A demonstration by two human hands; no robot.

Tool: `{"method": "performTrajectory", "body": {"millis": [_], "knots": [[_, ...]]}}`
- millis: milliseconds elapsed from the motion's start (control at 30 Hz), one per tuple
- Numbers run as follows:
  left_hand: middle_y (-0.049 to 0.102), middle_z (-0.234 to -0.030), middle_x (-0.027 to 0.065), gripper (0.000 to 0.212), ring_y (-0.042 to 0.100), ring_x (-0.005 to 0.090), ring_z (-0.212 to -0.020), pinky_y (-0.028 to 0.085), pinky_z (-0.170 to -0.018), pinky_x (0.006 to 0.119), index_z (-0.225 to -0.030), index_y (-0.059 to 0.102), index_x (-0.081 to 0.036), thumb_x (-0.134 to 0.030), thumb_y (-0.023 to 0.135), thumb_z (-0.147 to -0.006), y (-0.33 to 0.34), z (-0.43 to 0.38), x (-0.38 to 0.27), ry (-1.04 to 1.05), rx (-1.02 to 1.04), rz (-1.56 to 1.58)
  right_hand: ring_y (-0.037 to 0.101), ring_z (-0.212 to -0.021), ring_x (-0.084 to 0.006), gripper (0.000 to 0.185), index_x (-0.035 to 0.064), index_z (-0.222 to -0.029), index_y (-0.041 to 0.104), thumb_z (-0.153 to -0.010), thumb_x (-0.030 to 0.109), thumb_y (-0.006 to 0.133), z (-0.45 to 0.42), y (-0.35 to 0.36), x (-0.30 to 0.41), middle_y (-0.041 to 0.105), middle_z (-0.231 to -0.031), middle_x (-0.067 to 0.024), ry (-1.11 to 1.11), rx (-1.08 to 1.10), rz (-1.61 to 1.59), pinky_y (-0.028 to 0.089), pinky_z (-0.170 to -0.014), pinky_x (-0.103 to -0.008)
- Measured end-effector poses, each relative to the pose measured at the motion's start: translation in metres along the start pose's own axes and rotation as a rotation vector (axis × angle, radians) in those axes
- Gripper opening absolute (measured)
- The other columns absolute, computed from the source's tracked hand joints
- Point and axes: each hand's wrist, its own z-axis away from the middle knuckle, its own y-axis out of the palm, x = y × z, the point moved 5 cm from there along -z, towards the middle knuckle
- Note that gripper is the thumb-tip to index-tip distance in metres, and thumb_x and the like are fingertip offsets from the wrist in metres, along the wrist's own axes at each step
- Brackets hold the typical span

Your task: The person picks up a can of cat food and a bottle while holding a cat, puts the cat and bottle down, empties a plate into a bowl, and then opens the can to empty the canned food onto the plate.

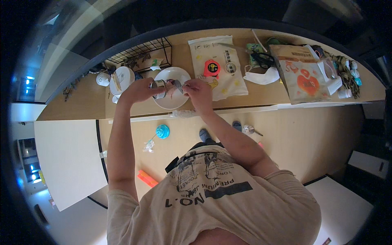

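My left hand (141, 90) grips a small open metal can (159, 89), tipped on its side over a white round plate (175, 103). Between the fingers of my right hand (197, 92) is a metal spoon (179, 86), whose end is near the can's mouth. Some pinkish food (172, 92) lies on the plate under the spoon. Dark reddish food shows at the can's opening. The can hides part of the plate's left side.
Left of the plate are a white lidded container (122, 80) with wooden sticks and a black wire basket (165, 50). To the right lie a patterned white bag (226, 82) with a red tape measure (212, 68), black scissors (262, 60), a white face mask (263, 76) and a paper bag (298, 73).
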Motion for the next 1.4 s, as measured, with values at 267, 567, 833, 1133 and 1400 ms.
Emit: {"method": "performTrajectory", "body": {"millis": [267, 567, 833, 1133, 1400], "knots": [[0.071, -0.108, 0.0133, 0.058, 0.069, 0.0232, -0.101, 0.054, -0.084, 0.036, -0.124, 0.063, -0.001, -0.036, 0.083, -0.082, 0.019, 0.002, 0.035, 0.175, -0.044, 0.411, 0.067, -0.076, -0.0132, 0.017, -0.0055, -0.102, 0.068, -0.088, 0.002, 0.074, -0.007, -0.002, 0.001, 0.071, -0.084, -0.0072, 0.052, 0.091, -0.066, 0.055, -0.069, -0.0263], [0.05, -0.14, 0.0034, 0.081, 0.059, 0.0169, -0.124, 0.052, -0.105, 0.033, -0.136, 0.046, -0.01, 0.015, 0.081, -0.067, 0.057, 0.038, 0.044, 0.45, -0.209, 1.015, 0.07, -0.083, -0.0109, 0.015, -0.0001, -0.102, 0.07, -0.088, 0.002, 0.073, 0.0, 0.001, 0.029, 0.074, -0.091, -0.0063, -0.172, 0.197, 0.202, 0.055, -0.076, -0.0253], [0.047, -0.146, 0.0106, 0.08, 0.056, 0.0219, -0.13, 0.055, -0.104, 0.034, -0.135, 0.046, -0.009, 0.022, 0.074, -0.067, 0.06, 0.071, 0.031, 0.59, -0.493, 1.062, 0.071, -0.08, -0.0167, 0.015, 0.0014, -0.099, 0.072, -0.085, 0.002, 0.076, 0.004, 0.008, 0.045, 0.075, -0.091, -0.0092, -0.213, 0.217, 0.303, 0.057, -0.073, -0.0303], [0.051, -0.145, 0.0104, 0.078, 0.059, 0.0209, -0.126, 0.053, -0.105, 0.033, -0.136, 0.046, -0.009, 0.018, 0.077, -0.07, 0.07, 0.073, 0.039, 0.536, -0.602, 1.103, 0.068, -0.09, -0.0298, 0.017, 0.0062, -0.098, 0.07, -0.081, 0.006, 0.074, -0.003, 0.029, 0.042, 0.072, -0.095, -0.0105, -0.753, 0.397, 0.845, 0.056, -0.078, -0.0414], [0.052, -0.146, 0.01, 0.076, 0.06, 0.0211, -0.125, 0.053, -0.104, 0.034, -0.136, 0.045, -0.007, 0.015, 0.078, -0.071, 0.086, 0.082, 0.059, 0.403, -0.68, 1.138, 0.066, -0.093, -0.0343, 0.011, 0.0079, -0.096, 0.067, -0.086, 0.012, 0.068, 0.008, 0.025, 0.07, 0.071, -0.096, -0.0122, -0.678, 0.584, 0.968, 0.055, -0.081, -0.0466]]}}
